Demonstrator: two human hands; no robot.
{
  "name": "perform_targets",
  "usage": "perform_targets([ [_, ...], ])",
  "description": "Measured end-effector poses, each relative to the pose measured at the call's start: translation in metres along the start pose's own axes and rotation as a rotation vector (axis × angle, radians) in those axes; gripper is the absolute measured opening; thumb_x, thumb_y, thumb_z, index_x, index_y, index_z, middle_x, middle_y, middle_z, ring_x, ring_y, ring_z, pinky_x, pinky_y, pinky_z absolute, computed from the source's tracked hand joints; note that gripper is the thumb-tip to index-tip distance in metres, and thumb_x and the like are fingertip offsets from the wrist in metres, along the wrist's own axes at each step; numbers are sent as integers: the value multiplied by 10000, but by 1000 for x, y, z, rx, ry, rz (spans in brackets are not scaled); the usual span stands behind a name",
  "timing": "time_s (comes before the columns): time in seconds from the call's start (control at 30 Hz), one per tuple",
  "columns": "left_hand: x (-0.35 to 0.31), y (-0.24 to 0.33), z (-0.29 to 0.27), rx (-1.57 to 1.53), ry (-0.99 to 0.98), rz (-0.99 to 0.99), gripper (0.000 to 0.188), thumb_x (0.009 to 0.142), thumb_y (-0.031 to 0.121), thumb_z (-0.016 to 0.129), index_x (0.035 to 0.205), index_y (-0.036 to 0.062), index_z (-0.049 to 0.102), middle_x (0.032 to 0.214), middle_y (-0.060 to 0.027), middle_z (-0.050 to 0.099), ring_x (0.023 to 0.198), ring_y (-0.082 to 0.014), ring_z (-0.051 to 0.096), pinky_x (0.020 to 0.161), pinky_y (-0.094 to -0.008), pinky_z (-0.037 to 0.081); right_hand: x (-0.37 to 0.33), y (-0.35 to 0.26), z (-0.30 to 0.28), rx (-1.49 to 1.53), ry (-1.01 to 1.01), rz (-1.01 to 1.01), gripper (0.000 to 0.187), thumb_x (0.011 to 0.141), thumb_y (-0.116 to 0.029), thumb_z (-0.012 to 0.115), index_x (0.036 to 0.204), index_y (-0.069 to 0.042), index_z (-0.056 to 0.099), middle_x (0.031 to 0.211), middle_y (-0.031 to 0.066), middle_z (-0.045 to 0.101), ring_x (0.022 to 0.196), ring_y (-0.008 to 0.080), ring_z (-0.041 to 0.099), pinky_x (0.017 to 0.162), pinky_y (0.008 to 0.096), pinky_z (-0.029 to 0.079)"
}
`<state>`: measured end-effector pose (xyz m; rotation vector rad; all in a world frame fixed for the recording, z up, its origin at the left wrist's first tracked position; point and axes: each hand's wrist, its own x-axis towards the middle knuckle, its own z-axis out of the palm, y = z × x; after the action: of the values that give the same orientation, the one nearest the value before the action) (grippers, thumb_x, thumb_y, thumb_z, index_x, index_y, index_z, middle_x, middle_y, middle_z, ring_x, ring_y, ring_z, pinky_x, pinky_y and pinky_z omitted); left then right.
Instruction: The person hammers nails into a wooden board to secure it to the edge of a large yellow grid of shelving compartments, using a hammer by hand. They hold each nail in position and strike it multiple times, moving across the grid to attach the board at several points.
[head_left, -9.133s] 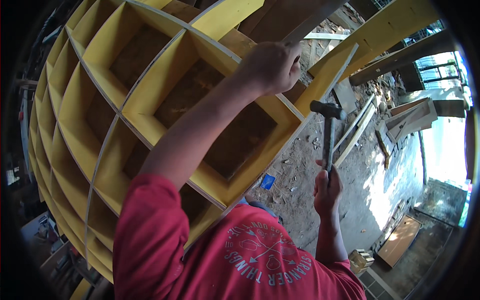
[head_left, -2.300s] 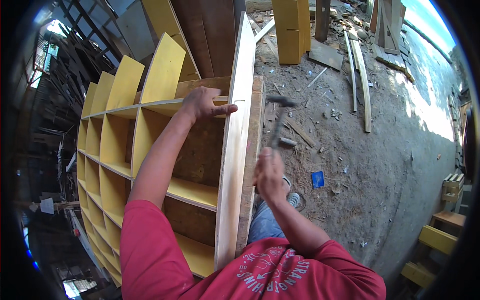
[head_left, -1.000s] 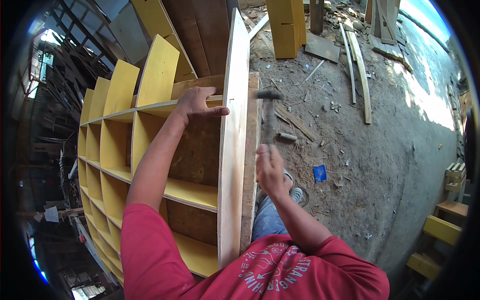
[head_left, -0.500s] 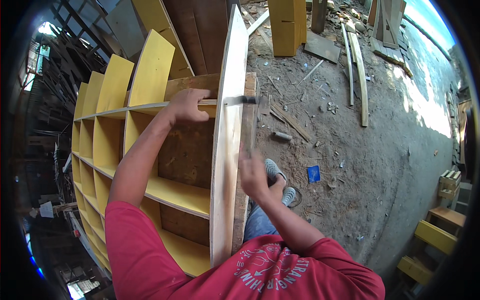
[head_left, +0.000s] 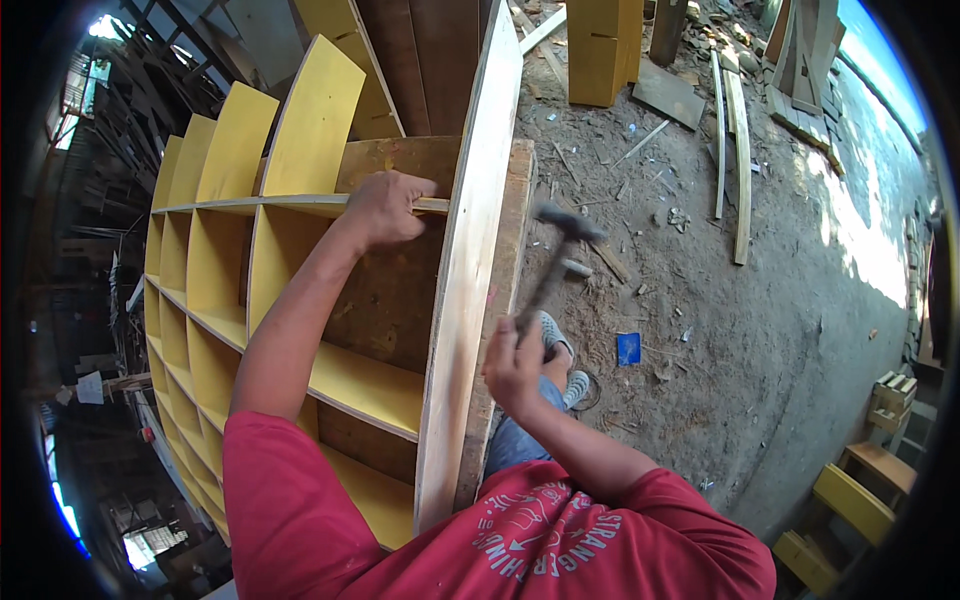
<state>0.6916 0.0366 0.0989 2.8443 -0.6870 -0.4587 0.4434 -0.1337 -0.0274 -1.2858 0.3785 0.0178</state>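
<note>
My right hand (head_left: 513, 370) is wrapped round the handle of a hammer (head_left: 550, 276). The hammer's dark head stands off to the right of a long pale side board (head_left: 462, 290), apart from it. My left hand (head_left: 385, 208) is closed on the end of a crosswise shelf board (head_left: 432, 205), which meets the inner face of the side board. Both boards belong to a large shelf unit with yellow compartments (head_left: 218, 258). No nail can be made out at the joint.
The unit lies on a worn wooden bench (head_left: 518, 190). A yellow wooden piece (head_left: 595, 60) stands beyond it. Long wood strips (head_left: 738, 160), scraps and a blue square (head_left: 628, 349) lie on the dirt floor to the right. More yellow pieces (head_left: 855, 503) sit at lower right.
The hammer has swung back from the side board, out to the right. My left hand keeps its place at the shelf board's end. The whole view has shifted slightly.
</note>
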Motion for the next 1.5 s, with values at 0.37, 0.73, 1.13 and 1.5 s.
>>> perform_targets([
  [0.37, -5, 0, -1, 32, -33, -59, 302, 639, 186, 697, 933, 192, 765, 891, -136, 771, 891, -397, 737, 787, -499, 593, 17, -60, -19, -571, -221, 11, 419, 1099, -380, 567, 1170, 31, 533, 832, 285, 671, 790, 493, 679, 673, 535, 494],
  [0.73, -18, 24, 1, -277, 347, 199, 172, 795, 102, 701, 947, 75, 777, 911, -131, 776, 840, -356, 748, 734, -431, 593, 98, -68, -204, -695, 46, -149, 318, 1110, -333, 600, 908, -99, 525, 684, -65, 450, 600, 45, 421, 494, 293, 330],
  [1.13, -95, 140, 21, -188, 962, -321, 225, 893, 185, 752, 1101, 102, 725, 991, -98, 743, 993, -336, 700, 967, -467, 530, 190, -93, -217, -639, -376, -123, 362, 1117, -391, 577, 1008, -53, 647, 675, -60, 434, 556, 70, 354, 494, 290, 294],
  [1.5, -360, 372, 153, -400, 1256, -1285, 132, 938, 114, 769, 1024, 14, 771, 975, -149, 791, 897, -276, 773, 795, -367, 591, 165, -113, -121, -504, -837, -426, 359, 1118, -357, 584, 1115, 2, 590, 737, -17, 456, 642, 111, 413, 550, 292, 355],
])
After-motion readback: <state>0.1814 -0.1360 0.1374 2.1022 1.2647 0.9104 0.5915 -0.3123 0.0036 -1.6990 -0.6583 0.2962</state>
